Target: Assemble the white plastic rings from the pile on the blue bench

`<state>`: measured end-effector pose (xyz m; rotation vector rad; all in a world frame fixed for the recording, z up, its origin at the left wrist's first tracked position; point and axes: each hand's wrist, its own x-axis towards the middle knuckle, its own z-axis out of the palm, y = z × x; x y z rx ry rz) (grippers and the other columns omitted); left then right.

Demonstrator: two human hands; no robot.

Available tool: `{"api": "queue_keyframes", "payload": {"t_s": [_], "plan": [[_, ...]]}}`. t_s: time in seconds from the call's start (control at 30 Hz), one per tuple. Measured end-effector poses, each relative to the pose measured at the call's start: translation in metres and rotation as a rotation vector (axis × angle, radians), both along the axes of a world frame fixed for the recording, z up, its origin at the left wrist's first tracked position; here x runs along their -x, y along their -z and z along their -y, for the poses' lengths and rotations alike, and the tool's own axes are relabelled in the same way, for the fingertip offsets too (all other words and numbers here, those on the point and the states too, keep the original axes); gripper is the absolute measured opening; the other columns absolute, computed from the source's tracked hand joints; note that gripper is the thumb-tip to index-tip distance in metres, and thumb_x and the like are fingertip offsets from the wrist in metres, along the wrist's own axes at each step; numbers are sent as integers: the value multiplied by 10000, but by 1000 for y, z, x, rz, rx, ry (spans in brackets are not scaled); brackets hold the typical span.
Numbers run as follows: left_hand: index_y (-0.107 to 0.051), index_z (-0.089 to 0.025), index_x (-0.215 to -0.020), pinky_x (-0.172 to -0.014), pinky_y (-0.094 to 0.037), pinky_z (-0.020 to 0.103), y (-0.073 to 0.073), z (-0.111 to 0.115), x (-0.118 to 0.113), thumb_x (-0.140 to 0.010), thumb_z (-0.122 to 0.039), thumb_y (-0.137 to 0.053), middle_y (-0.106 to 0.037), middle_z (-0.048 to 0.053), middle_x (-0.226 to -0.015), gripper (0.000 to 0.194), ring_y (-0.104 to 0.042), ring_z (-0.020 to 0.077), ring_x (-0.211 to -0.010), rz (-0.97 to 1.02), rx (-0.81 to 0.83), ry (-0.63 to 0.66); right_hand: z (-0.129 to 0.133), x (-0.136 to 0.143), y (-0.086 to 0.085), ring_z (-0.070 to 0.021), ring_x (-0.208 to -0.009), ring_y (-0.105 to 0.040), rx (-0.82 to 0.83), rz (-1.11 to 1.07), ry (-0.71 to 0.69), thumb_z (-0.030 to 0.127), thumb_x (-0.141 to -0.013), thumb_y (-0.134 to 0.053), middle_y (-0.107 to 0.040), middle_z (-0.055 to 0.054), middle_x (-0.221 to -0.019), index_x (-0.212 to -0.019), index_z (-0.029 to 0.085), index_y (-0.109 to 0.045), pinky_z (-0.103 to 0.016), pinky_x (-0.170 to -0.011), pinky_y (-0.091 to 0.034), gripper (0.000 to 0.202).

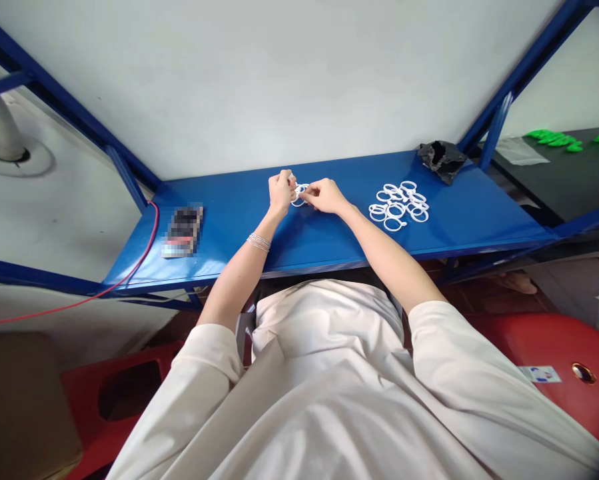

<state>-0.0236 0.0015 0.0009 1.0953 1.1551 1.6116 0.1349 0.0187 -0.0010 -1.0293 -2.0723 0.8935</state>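
Near the middle of the blue table [229, 220], white rings [299, 202] show between my two hands. My left hand [282, 192] is closed, with a small white part showing at its fingertips; the rest of what it grips is hidden. My right hand [322, 195] pinches the edge of a white ring from the right side, thumb and forefinger together. To the right of my hands lies a loose pile of several white rings [395, 210], each with a small tab.
A blurred-out flat object [183, 231] lies on the table's left part, beside a red cable [152, 247]. Crumpled black plastic [443, 160] sits at the back right. Blue frame posts rise at both ends. Bright green pieces [554, 139] lie on a dark table at right.
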Motion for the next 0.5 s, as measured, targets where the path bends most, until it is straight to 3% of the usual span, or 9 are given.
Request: {"api": "queue_keyframes", "payload": {"t_s": [0.23,0.5], "plan": [[-281,-246,-620,-405,-171,224,0,2,-1,-998,-475,-732,-191,-82,-546,631,-140,43,-448,-21,-37,-66,3,0,-3,-219,-675,-718,-5,20,-7,594,-920,-873,-766,-69,-697,-704,185,-728,-325,-690,-525,484],[-304,-248,-605,-452,-220,249,6,-1,1,-974,-407,-745,-205,-69,-557,596,-204,78,-488,-67,-37,-96,5,1,-4,-230,-733,-733,-22,30,-12,545,-939,-865,-778,-77,-718,-710,175,-737,-325,-705,-514,453]]}}
